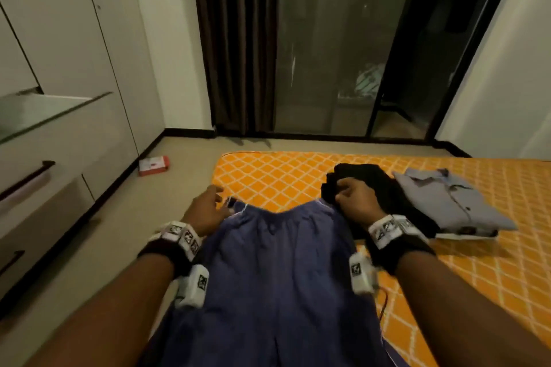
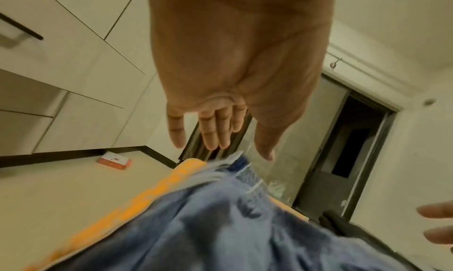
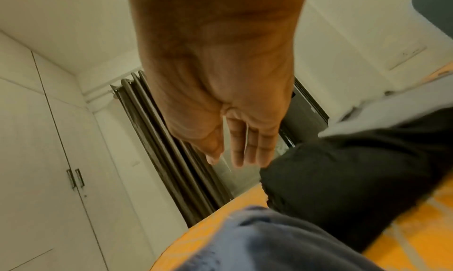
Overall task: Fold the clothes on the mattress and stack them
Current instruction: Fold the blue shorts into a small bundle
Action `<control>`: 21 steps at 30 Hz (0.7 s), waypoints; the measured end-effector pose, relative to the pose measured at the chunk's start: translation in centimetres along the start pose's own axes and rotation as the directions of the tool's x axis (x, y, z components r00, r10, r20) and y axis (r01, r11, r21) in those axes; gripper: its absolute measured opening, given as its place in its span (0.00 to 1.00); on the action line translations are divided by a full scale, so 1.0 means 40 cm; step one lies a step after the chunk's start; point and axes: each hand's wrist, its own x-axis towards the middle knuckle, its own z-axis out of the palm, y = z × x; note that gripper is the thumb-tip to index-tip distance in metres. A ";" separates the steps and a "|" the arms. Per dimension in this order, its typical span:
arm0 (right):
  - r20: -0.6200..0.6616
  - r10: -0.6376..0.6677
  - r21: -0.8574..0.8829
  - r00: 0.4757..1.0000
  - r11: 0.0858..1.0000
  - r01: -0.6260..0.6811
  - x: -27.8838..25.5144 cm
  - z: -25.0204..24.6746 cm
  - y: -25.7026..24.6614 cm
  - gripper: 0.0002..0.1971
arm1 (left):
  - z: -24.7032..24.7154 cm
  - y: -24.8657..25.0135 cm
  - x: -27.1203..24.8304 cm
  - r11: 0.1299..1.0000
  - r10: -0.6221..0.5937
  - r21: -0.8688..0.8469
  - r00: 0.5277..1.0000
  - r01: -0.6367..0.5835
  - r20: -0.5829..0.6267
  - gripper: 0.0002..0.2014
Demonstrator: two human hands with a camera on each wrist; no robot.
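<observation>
Dark blue shorts (image 1: 277,262) lie spread flat on the orange diamond-patterned mattress (image 1: 268,176), waistband away from me. My left hand (image 1: 208,205) hovers over the waistband's left corner, fingers straight and spread, holding nothing; the left wrist view shows the left hand (image 2: 215,131) above the shorts (image 2: 220,226). My right hand (image 1: 354,197) is at the waistband's right corner, in front of a crumpled black garment (image 1: 372,185). In the right wrist view the right hand (image 3: 245,145) has straight fingers clear of the black garment (image 3: 355,178). A folded grey-blue shirt (image 1: 447,199) lies to the right.
A red and white box (image 1: 154,165) lies on the beige floor left of the mattress. White wardrobe and drawers (image 1: 59,98) line the left wall. A dark curtain (image 1: 238,39) and glass sliding door stand beyond the mattress's far edge.
</observation>
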 end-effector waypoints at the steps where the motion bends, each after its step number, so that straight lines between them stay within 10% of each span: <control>1: -0.007 -0.001 -0.038 1.000 0.999 0.001 -0.011 0.045 0.025 0.16 | 0.040 -0.031 0.016 0.998 -0.042 0.050 0.998 0.040 0.048 0.37; 7: 0.130 0.176 -0.165 0.976 0.974 -0.153 -0.203 0.210 0.271 0.23 | 0.190 -0.130 -0.136 0.925 -0.126 0.377 0.892 -0.053 0.434 0.52; 13: 0.024 0.219 -0.288 0.975 0.936 -0.203 -0.261 0.208 0.351 0.28 | 0.199 -0.237 -0.235 0.817 -0.250 0.576 0.915 0.023 0.318 0.65; 21: 0.087 0.313 -0.392 0.946 0.884 -0.256 -0.222 0.163 0.378 0.27 | 0.365 -0.002 -0.068 0.675 0.187 0.625 0.911 -0.392 0.368 0.38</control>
